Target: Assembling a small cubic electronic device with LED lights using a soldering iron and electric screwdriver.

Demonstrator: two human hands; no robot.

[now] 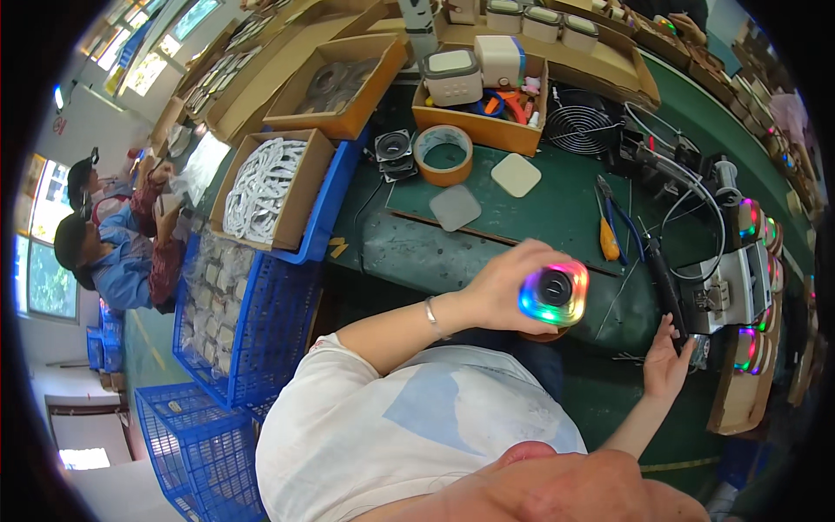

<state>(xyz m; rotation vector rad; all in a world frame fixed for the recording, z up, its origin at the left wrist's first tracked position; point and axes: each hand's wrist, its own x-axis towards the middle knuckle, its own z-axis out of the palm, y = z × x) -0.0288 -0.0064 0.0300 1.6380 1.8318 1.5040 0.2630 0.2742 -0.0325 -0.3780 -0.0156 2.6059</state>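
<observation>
My left hand (513, 283), with a silver bangle at the wrist, is closed around a small rounded-square speaker (571, 306). Its lit face shows a rainbow-coloured ring around a dark round centre. Off to the right, my right hand (667, 361) has its fingers apart, beside the lower end of a black pen-shaped electric screwdriver (663, 277). Whether the fingertips touch it, I cannot tell. A white and grey machine (735, 291) stands just past that hand. Pliers with orange and blue handles (611, 222) lie between the two hands, farther back.
On the green bench (409, 257) lie a tape roll (444, 157), a grey square cover (455, 208), a cream cover (516, 176) and a loose speaker driver (394, 155). A box of white cables (265, 187) sits left, above a blue crate (248, 326). Lit speakers (748, 348) line the right. Two people sit far left.
</observation>
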